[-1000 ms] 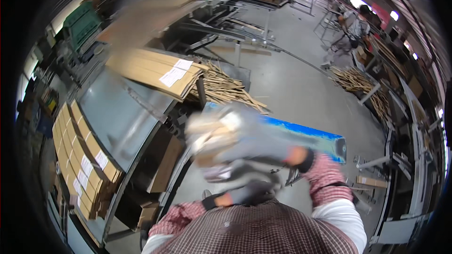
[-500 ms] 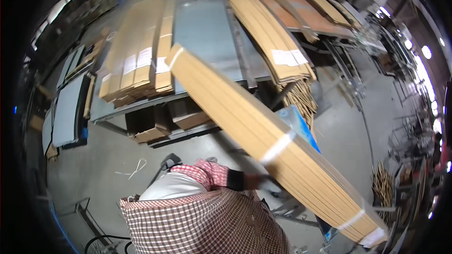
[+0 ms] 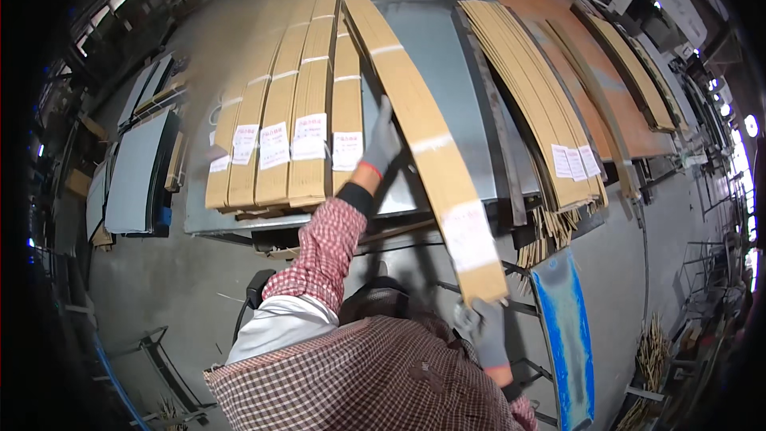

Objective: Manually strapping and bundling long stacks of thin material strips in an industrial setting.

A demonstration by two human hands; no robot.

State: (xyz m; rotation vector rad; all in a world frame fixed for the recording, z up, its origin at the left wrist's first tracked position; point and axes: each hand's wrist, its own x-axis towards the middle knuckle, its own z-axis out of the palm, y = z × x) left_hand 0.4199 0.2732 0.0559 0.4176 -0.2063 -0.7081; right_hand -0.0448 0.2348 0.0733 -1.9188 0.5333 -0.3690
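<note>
A long strapped bundle of flat tan strips (image 3: pixel 415 108) slants across a blue-grey tabletop, a white label near its near end. That end juts past the table's front edge. My right hand (image 3: pixel 483 331), in a grey glove, grips the near end with fingers curled at its corner. My left hand (image 3: pixel 383 142), also gloved, holds the bundle's left side about midway; part of its grip is hidden against the strips. Just left of it lie similar labelled bundles (image 3: pixel 309 96) in a row, the closest being a narrow bundle (image 3: pixel 346 96).
A dark metal bar (image 3: pixel 499 124) and another stack of tan strips (image 3: pixel 531 96) lie to the right on the blue-grey table (image 3: pixel 431 40). Beyond is an orange-brown table (image 3: pixel 550 28). A blue-painted panel (image 3: pixel 565 335) stands near my right arm. Grey sheets (image 3: pixel 140 172) are at the left.
The bundle has swung from a slant across my front to lie over the table, nearer the row of bundles. My left arm now reaches forward, and my right hand has come into view at the near end.
</note>
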